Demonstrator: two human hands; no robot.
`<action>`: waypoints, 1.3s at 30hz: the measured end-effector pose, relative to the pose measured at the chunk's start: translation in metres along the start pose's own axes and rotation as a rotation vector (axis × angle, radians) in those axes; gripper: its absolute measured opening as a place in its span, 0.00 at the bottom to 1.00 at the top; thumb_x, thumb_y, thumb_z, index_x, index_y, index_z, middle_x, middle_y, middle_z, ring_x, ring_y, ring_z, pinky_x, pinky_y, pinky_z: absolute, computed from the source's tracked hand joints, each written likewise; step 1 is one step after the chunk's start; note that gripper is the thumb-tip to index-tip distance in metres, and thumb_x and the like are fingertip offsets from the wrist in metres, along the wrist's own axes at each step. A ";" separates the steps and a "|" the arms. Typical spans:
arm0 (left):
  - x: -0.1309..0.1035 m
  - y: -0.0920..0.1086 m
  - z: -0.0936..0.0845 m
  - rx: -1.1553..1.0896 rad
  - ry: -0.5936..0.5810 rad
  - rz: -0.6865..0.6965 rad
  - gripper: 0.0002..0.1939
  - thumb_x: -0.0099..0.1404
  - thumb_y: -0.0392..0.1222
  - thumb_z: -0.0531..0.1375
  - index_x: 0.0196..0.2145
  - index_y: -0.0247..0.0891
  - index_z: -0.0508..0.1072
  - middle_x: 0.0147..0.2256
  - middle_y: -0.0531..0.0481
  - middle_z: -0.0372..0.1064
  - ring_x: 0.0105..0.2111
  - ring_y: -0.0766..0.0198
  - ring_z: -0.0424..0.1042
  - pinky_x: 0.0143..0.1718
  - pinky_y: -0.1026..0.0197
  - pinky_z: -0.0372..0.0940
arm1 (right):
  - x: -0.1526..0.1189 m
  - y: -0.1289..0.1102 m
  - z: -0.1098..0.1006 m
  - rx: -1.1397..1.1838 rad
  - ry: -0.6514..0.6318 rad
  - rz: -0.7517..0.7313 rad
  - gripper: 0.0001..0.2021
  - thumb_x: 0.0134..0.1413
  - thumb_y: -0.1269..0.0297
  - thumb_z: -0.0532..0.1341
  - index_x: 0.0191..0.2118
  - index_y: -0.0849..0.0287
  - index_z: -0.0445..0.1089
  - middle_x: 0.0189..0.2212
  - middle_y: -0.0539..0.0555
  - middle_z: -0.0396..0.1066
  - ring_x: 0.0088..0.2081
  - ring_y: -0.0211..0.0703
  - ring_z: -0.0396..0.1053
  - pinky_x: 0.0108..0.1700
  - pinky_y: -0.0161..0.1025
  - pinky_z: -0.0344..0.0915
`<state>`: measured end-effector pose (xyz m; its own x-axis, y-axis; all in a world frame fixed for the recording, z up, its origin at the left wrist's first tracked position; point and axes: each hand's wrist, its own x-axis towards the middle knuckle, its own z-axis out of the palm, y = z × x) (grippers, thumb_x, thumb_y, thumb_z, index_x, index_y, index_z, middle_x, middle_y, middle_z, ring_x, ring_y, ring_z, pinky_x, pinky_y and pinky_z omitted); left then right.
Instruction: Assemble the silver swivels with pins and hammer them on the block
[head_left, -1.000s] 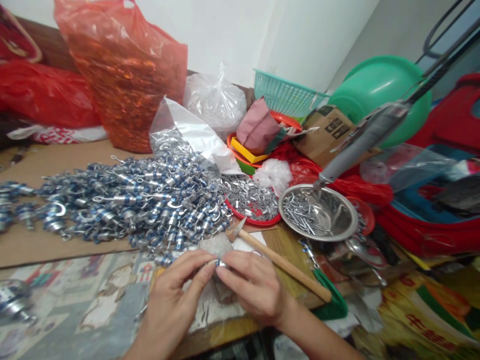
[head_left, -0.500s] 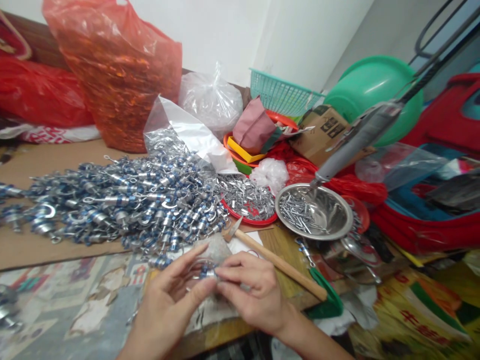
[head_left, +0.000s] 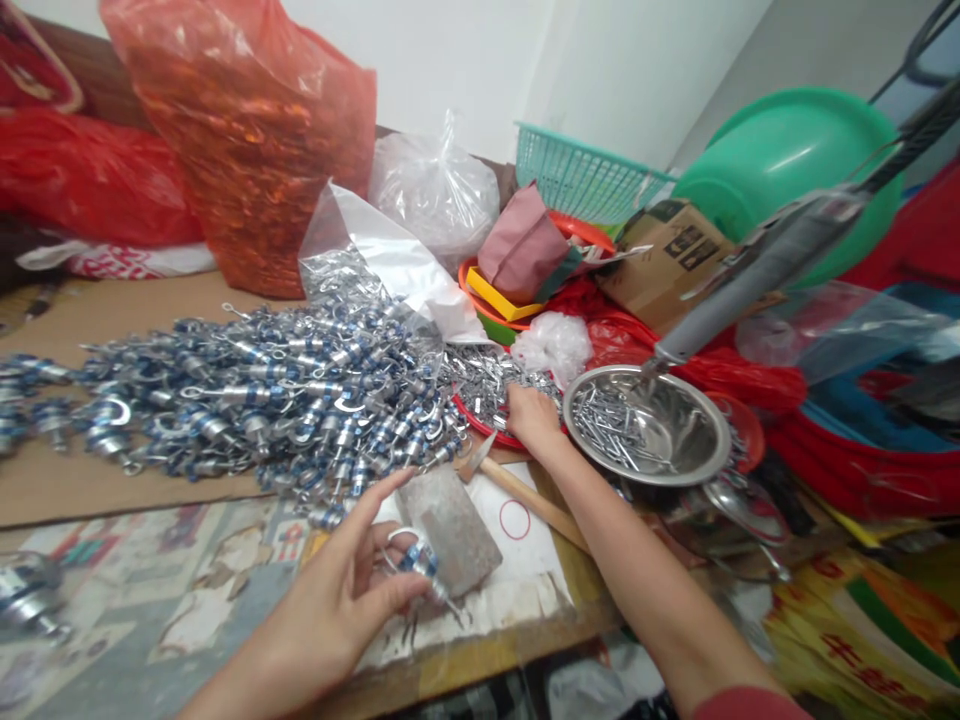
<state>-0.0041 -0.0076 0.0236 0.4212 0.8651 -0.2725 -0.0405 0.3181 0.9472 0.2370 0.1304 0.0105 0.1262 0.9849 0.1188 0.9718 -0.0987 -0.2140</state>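
My left hand (head_left: 367, 575) grips a small blue-and-silver metal fitting (head_left: 418, 558) between thumb and fingers. The fitting has a curved hook at its upper end and a thin stem pointing down to the right. Under it lies a grey metal block (head_left: 454, 530) on white paper. My right hand (head_left: 534, 418) reaches into the red tray (head_left: 469, 415) of small silver metal pieces (head_left: 480, 375); its fingertips are hidden there. A hammer (head_left: 529, 493) with a wooden handle lies just right of the block, partly behind my right forearm.
A large heap of similar fittings (head_left: 247, 400) covers cardboard at the left. Right of the tray, a steel bowl (head_left: 720, 450) holds metal pins, with a grey-handled tool (head_left: 750, 270) slanting above it. Behind stand an orange bag (head_left: 247, 150), a teal basket (head_left: 585, 175) and a green basin (head_left: 810, 150).
My right hand has left the fitting and moved up and right to the red tray. My left hand keeps hold of the fitting, and the grey block is now uncovered.
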 end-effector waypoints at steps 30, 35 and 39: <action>0.019 -0.008 -0.015 -0.245 -0.164 -0.033 0.49 0.47 0.31 0.65 0.59 0.41 0.39 0.29 0.53 0.68 0.25 0.65 0.69 0.26 0.63 0.63 | -0.134 -0.067 -0.022 0.558 -0.282 -0.478 0.09 0.49 0.71 0.60 0.36 0.55 0.75 0.26 0.51 0.70 0.29 0.38 0.67 0.31 0.32 0.60; 0.018 -0.012 -0.017 -0.236 -0.160 -0.026 0.47 0.48 0.30 0.64 0.58 0.43 0.41 0.28 0.55 0.66 0.25 0.67 0.68 0.25 0.64 0.63 | -0.133 -0.052 -0.024 0.749 -0.075 -0.422 0.08 0.52 0.71 0.57 0.36 0.57 0.73 0.29 0.51 0.71 0.33 0.38 0.67 0.35 0.34 0.62; 0.018 -0.013 -0.018 -0.235 -0.161 -0.033 0.46 0.49 0.30 0.64 0.58 0.44 0.42 0.28 0.56 0.65 0.24 0.68 0.68 0.25 0.63 0.64 | -0.126 -0.005 -0.022 0.426 0.133 -0.219 0.09 0.53 0.66 0.56 0.40 0.59 0.68 0.36 0.56 0.69 0.39 0.45 0.66 0.40 0.40 0.61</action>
<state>-0.0121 0.0112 0.0031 0.5635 0.7859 -0.2547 -0.2256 0.4430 0.8677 0.2206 0.0039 0.0175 -0.0211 0.9466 0.3218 0.8141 0.2031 -0.5441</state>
